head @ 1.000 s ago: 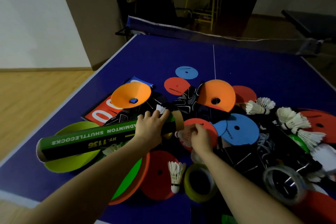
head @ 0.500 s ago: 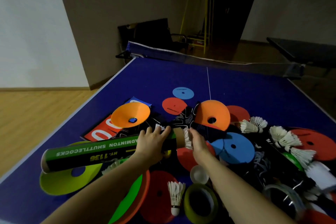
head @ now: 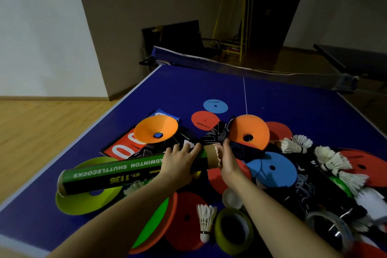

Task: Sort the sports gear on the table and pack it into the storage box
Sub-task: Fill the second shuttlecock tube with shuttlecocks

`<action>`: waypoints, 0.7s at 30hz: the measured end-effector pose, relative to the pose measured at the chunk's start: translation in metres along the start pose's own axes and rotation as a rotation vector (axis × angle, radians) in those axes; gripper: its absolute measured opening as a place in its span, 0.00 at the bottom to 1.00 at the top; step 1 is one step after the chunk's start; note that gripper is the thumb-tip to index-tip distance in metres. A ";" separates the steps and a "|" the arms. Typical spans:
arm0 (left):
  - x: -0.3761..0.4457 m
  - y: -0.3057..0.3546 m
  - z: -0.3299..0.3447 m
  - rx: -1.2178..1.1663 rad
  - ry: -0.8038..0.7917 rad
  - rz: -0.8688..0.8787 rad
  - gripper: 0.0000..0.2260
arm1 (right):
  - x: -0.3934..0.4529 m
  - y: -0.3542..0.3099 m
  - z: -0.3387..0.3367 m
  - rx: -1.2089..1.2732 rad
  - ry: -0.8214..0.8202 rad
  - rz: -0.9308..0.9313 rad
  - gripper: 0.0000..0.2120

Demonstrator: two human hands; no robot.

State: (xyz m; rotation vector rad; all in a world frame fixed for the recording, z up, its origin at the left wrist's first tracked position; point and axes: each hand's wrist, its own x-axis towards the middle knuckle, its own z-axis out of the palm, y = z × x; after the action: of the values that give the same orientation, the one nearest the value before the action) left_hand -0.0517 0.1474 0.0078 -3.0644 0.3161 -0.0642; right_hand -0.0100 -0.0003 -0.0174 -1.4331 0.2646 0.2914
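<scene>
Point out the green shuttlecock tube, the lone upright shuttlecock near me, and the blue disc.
green shuttlecock tube (head: 117,172), head view, on its printed side.
upright shuttlecock (head: 205,219), head view, on its feathers.
blue disc (head: 215,106), head view, at its centre.

Free: bare blue table (head: 282,98) from the pile to the net (head: 240,67), also the near-left corner | Blocked: centre and right, crowded with flat discs, an orange cone (head: 249,132), shuttlecock clusters (head: 333,161), tape rolls (head: 233,230) | Barrier: green shuttlecock tube (head: 117,174) lies crosswise over the left of the pile, above a yellow-green disc (head: 88,201).
</scene>
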 end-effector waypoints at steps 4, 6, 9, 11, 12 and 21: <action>-0.005 -0.003 0.003 0.022 -0.003 -0.057 0.41 | -0.004 0.012 -0.019 -0.202 0.072 0.014 0.20; -0.010 -0.003 0.003 0.019 -0.005 -0.076 0.41 | -0.011 0.020 -0.024 -0.417 0.036 0.018 0.15; -0.017 0.001 0.001 0.010 -0.011 -0.109 0.41 | -0.020 0.040 -0.028 -0.662 -0.059 0.033 0.12; -0.022 0.003 0.000 0.011 -0.006 -0.130 0.40 | -0.030 0.048 -0.027 -0.903 -0.205 0.042 0.08; -0.026 0.004 -0.001 0.011 -0.005 -0.139 0.40 | -0.036 0.050 -0.025 -1.016 -0.279 0.068 0.05; -0.057 0.005 0.001 0.011 -0.025 -0.228 0.41 | -0.054 0.070 -0.020 -1.256 -0.258 0.002 0.12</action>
State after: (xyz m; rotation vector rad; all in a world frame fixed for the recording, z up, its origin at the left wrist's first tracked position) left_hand -0.1089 0.1539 0.0045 -3.0722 -0.0366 -0.0381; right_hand -0.0851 -0.0143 -0.0660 -2.5915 -0.1906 0.7070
